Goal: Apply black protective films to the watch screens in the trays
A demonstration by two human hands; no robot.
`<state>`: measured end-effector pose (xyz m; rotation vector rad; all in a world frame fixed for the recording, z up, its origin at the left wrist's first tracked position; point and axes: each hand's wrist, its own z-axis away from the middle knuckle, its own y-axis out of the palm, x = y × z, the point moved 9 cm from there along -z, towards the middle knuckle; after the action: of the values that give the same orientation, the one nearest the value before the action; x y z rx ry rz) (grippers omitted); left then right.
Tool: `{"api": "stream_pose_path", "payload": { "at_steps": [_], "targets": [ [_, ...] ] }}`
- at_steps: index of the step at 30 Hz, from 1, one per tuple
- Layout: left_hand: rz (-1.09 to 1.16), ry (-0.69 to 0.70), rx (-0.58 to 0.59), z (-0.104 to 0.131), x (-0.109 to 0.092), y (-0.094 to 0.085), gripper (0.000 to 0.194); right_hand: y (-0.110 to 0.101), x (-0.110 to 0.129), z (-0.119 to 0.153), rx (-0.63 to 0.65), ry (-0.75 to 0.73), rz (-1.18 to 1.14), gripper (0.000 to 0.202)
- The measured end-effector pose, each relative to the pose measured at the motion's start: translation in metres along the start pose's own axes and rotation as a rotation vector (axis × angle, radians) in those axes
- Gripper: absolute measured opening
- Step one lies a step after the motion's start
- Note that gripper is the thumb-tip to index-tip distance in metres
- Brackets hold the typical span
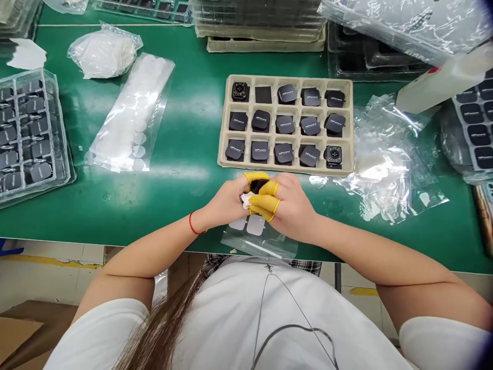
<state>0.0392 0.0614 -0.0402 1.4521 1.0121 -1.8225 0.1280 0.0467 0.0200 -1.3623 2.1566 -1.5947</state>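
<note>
My left hand (228, 201), a yellow cot on its finger, is closed around a dark, glossy watch body (259, 185). Opposite it, my right hand (295, 205) wears yellow finger cots and pinches a small crumpled white wipe (246, 199) against the watch body's near side. Fingers hide most of both things. Below the hands lies a clear bag (262, 246) with white rounded-square pieces (255, 224). Just beyond is a beige compartment tray (287, 169) of black watch bodies. Most of them show lettered covers, two show round sensor backs, and one compartment shows only a black square pad (263, 94).
On the left are a clear tray of watches (50, 128), a bag of white discs (129, 113) and a white bundle in plastic (103, 51). Stacked trays (262, 18) stand behind. To the right lie loose clear bags (385, 159) and a translucent bottle (442, 82).
</note>
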Motion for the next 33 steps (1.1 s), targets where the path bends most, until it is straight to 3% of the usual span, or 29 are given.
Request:
{"api": "stream_pose_path", "payload": {
  "at_steps": [2,5,9,12,14,16,18,20,22,25,27,30,32,33],
  "targets": [
    [-0.021,-0.01,0.035,0.0,0.001,0.004,0.054,-0.002,0.003,0.001,-0.02,0.018,0.053,0.017],
    [0.044,-0.023,-0.023,0.0,0.002,0.001,0.052,-0.005,0.002,0.001,-0.071,0.068,0.089,0.015],
    [0.041,-0.01,-0.024,0.0,0.002,0.003,0.057,-0.004,0.008,0.001,-0.059,-0.045,0.087,0.016],
    [0.173,-0.077,-0.044,-0.001,0.007,0.002,0.057,-0.013,-0.022,0.0,-0.053,0.166,0.133,0.016],
    [0.261,-0.093,-0.146,0.0,0.006,-0.006,0.06,-0.023,-0.043,0.003,-0.065,0.341,0.131,0.016],
    [0.284,-0.039,-0.31,0.004,-0.001,-0.02,0.062,-0.029,-0.05,0.005,-0.057,0.43,0.06,0.022],
    [0.272,0.045,-0.458,0.012,-0.012,-0.033,0.063,-0.02,-0.044,0.007,0.029,0.477,-0.111,0.033],
    [0.245,0.122,-0.528,0.018,-0.02,-0.039,0.061,0.004,-0.03,0.011,0.199,0.514,-0.363,0.052],
    [0.218,0.208,-0.527,0.02,-0.026,-0.039,0.06,0.03,-0.014,0.016,0.362,0.55,-0.636,0.06],
    [0.215,0.376,-0.449,0.017,-0.031,-0.036,0.061,0.057,0.005,0.022,0.555,0.573,-1.031,0.042],
    [0.226,0.455,-0.396,0.014,-0.032,-0.035,0.06,0.062,0.011,0.024,0.658,0.562,-1.243,0.039],
    [0.198,0.478,-0.356,0.012,-0.03,-0.033,0.057,0.058,0.008,0.025,0.75,0.532,-1.306,0.04],
    [0.153,0.51,-0.36,0.014,-0.032,-0.033,0.056,0.054,-0.001,0.024,0.73,0.561,-1.266,0.041],
    [0.135,0.529,-0.358,0.016,-0.033,-0.032,0.055,0.052,-0.008,0.022,0.66,0.608,-1.255,0.041]
  ]
}}
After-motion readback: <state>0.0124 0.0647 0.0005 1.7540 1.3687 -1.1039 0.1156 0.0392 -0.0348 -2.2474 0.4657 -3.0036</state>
